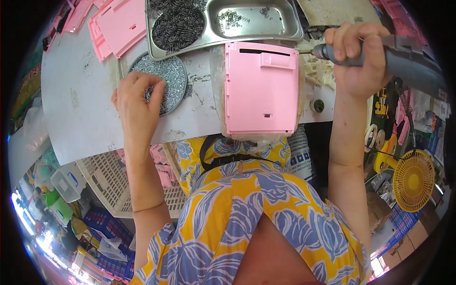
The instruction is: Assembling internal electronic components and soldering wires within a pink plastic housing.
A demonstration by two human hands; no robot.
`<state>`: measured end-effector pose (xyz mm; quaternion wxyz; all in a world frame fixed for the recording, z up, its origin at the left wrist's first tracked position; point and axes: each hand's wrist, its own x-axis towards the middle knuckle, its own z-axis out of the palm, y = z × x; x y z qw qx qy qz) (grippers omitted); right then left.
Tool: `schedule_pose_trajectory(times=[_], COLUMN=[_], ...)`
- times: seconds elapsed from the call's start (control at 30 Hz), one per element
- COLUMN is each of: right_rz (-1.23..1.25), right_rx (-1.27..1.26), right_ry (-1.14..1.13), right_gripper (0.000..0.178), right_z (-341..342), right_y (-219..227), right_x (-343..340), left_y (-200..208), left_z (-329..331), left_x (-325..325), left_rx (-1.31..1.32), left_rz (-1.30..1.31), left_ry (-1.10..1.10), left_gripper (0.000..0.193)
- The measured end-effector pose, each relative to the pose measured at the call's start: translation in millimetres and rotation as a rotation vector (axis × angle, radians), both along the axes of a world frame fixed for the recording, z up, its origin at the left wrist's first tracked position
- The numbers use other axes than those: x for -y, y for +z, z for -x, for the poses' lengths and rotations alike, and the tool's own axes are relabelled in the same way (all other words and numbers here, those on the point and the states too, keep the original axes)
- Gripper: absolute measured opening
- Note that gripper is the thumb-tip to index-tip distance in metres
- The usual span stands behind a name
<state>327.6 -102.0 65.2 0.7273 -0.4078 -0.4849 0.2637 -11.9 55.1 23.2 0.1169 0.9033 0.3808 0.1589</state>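
My left hand (137, 97) is over a round dish (183, 95) of small silvery screws (172, 71), thumb and fingers closed together in a pinch. Whatever is between the fingertips is too small to make out. In my right hand (359, 59) is a grey electric screwdriver (408, 64), held sideways with its bit pointing left. The bit reaches the upper right edge of a pink plastic panel (261, 95); I cannot tell whether it touches. This panel lies at the table's front edge on a plastic-wrapped pad, with a slot and a raised block near its far end.
A metal tray (285, 35) behind the panel holds dark coil springs (178, 28) in its left compartment and a few more at right. More pink panels (121, 26) lie at the far left. Below the table is a cream basket (107, 183); a yellow fan (413, 180) stands right.
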Motion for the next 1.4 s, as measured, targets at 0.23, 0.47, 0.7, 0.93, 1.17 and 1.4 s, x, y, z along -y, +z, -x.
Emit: schedule_pose_trajectory(times=[0.23,0.47,0.7,0.93,1.17,1.4], right_rz=[0.04,0.207,-0.024,0.029,0.085,0.102], right_rx=[0.08,0.218,-0.008,-0.093,-0.086,-0.028], right_ry=[0.02,0.059,0.419,0.422,0.501,0.477], right_gripper=[0.01,0.006,0.03,0.035,0.038,0.034], right_z=[18,9,27,55,82,89], right_y=[-10,0,50,49,53,49], right_x=[-17,-18,-14,-18,-21,-29], left_y=[-10,-4,4,-8,-6,5], left_z=[2,-10,-54,-77,-69,-51], left_x=[-11,-1,51,64,62,39], left_rx=[0.024,0.394,0.47,0.623,0.655,0.538], left_rz=[-0.002,0.574,0.185,0.18,0.164,0.047], left_ry=[0.094,-0.006,-0.443,-0.461,-0.442,-0.295], left_gripper=[0.022,0.02,0.015,0.015,0.019,0.022])
